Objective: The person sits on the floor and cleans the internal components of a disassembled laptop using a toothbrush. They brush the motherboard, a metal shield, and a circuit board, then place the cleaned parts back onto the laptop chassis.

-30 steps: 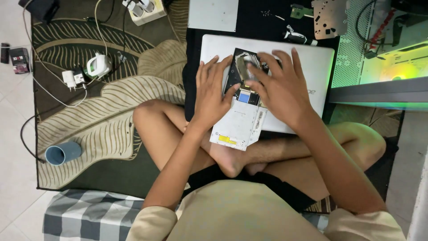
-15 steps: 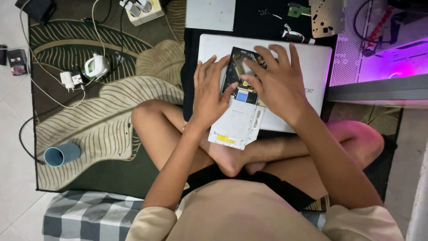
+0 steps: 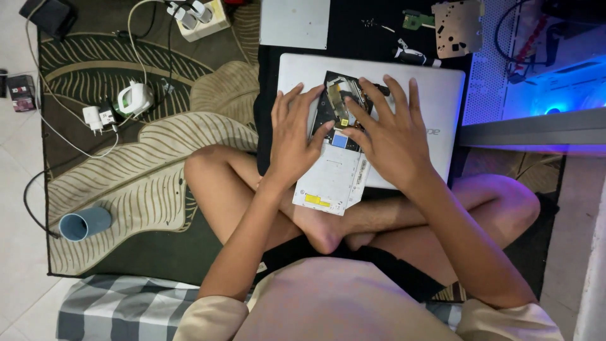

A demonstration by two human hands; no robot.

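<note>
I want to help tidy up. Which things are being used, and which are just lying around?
In use:
left hand
right hand
disc drive
white laptop, underneath

Lying around:
blue cup
white chargers
power strip
metal plate
leaf rug

The flat silver optical drive with matt sheet-metal casing (image 3: 334,180) lies on the smooth white matt plastic laptop lid (image 3: 435,88), beside a perforated bare metal plate (image 3: 457,28), over a woven leaf-patterned cloth rug (image 3: 145,183) bearing a smooth blue plastic cup (image 3: 85,224).
</note>
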